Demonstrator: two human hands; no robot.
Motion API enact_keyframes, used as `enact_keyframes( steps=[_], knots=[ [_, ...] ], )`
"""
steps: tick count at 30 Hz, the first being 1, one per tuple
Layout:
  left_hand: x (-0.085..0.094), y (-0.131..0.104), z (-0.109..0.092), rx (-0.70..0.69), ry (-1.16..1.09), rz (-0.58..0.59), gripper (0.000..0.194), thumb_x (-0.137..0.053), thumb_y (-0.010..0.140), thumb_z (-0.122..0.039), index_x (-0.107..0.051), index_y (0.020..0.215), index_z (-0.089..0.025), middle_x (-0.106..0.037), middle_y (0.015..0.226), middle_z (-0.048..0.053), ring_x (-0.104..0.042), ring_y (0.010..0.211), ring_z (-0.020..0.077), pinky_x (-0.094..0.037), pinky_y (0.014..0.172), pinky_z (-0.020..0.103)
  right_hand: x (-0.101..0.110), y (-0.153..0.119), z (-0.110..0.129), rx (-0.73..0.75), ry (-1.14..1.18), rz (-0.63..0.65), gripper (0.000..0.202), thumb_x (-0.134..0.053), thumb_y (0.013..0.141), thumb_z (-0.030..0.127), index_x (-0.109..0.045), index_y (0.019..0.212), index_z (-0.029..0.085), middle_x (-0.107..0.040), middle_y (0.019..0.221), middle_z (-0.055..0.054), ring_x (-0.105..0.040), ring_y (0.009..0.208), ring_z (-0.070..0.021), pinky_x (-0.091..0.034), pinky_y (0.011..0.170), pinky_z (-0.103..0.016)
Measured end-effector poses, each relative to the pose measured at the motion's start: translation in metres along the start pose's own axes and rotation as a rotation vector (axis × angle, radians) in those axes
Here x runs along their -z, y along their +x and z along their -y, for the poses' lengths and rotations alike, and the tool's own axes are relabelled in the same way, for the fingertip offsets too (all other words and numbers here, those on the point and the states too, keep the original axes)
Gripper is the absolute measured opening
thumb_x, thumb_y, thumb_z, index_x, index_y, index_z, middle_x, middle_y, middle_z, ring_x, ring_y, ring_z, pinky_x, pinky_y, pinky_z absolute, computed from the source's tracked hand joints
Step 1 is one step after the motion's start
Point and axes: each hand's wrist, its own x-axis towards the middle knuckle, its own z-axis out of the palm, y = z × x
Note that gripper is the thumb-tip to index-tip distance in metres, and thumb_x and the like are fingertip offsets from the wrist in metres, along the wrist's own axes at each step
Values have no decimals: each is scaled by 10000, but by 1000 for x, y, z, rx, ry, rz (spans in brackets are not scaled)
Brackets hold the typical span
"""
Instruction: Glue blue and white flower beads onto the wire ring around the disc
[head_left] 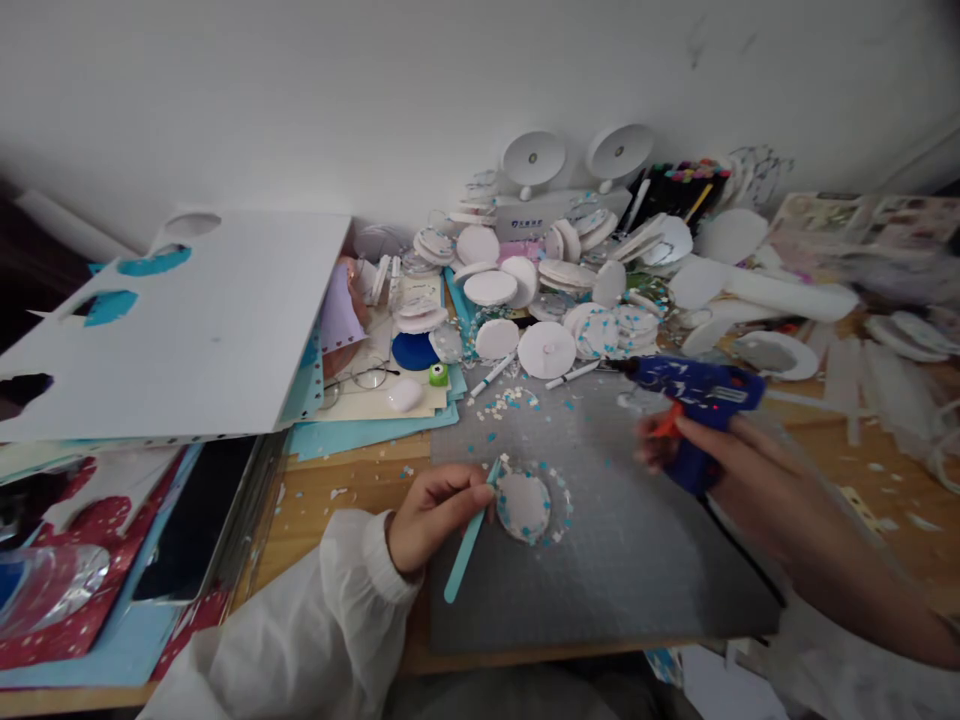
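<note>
My left hand (442,508) is closed around slim turquoise tweezers (470,545), their rounded end pointing down toward me. Right beside its fingertips, a white disc (523,506) edged with small blue and white pieces lies on the grey cutting mat (600,600). I cannot tell whether the fingers touch the disc. A curved trail of similar pieces (564,500) runs along the disc's right side. My right hand (701,450) grips a blue hot glue gun (697,385) with an orange trigger, raised over the mat's right part. Its nozzle points left, apart from the disc.
Many white discs (546,349) are heaped behind the mat, with two pens (574,375) before them. A large white board (202,330) covers the left side. Glasses (367,378) and a green punch (438,375) lie near it. Clear strips (892,400) sit at right.
</note>
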Motion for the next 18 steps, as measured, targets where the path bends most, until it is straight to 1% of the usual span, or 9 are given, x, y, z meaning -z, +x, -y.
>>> enact_keyframes(
  steps=[2, 4, 7, 10, 12, 14, 16, 17, 18],
  knots=[
    [0, 0, 2, 10, -23, -19, 425, -597, 800, -500, -578, 587, -132, -420, 506, -25, -365, 485, 92, -277, 510, 231, -13, -4, 1, -132, 158, 203, 303, -660, 725, 447, -645, 901, 201, -701, 898, -58, -657, 730, -176, -519, 674, -282],
    [-1, -1, 4, 24, -40, -32, 419, -607, 792, -499, -589, 590, -133, -444, 513, -23, -362, 476, 88, -292, 525, 234, -21, -10, -1, -231, 223, 335, 298, -647, 756, 431, -645, 943, 199, -703, 953, -72, -673, 766, -184, -529, 703, -290],
    [-2, -2, 4, 44, -67, -39, 413, -628, 774, -498, -599, 586, -131, -499, 539, -9, -401, 494, 95, -334, 569, 240, -29, -21, -2, -343, 252, 446, 294, -635, 775, 426, -642, 948, 187, -704, 971, -84, -685, 797, -207, -534, 758, -333],
    [-3, -3, 2, 51, -79, -47, 417, -633, 770, -494, -592, 568, -132, -538, 564, 16, -526, 631, 152, -372, 640, 249, -30, -28, -3, -385, 238, 490, 279, -620, 792, 417, -643, 948, 188, -700, 983, -90, -676, 844, -215, -516, 813, -355],
    [-3, -2, 1, 43, -60, -65, 425, -633, 766, -500, -587, 556, -133, -533, 554, 22, -559, 707, 183, -382, 659, 252, -24, -27, -6, -326, 188, 448, 258, -619, 794, 415, -651, 938, 203, -693, 980, -78, -659, 864, -198, -495, 824, -327],
    [-3, -2, 1, 40, -34, -88, 438, -636, 752, -518, -581, 549, -134, -506, 530, 14, -541, 665, 172, -372, 613, 244, -11, -20, -10, -220, 126, 355, 244, -638, 768, 433, -655, 871, 213, -683, 880, -57, -637, 786, -174, -484, 755, -296],
    [-2, -1, 1, 48, -13, -106, 450, -636, 741, -536, -572, 547, -135, -470, 510, -1, -475, 570, 134, -332, 538, 231, 12, -7, -11, -128, 47, 227, 255, -665, 716, 462, -627, 777, 218, -628, 714, -32, -580, 631, -154, -456, 621, -295],
    [-2, -1, 2, 52, -6, -111, 455, -635, 739, -540, -565, 543, -135, -451, 501, -8, -439, 535, 119, -310, 511, 227, 25, 0, -10, -87, -24, 130, 257, -681, 686, 460, -606, 733, 219, -588, 644, -20, -541, 571, -148, -433, 569, -300],
    [-2, -1, 2, 54, 0, -113, 458, -633, 741, -540, -558, 540, -136, -436, 494, -15, -410, 511, 107, -293, 494, 224, 40, 8, -8, -41, -155, 15, 264, -702, 647, 449, -584, 683, 216, -560, 596, -19, -510, 530, -146, -400, 522, -300]
  ],
)
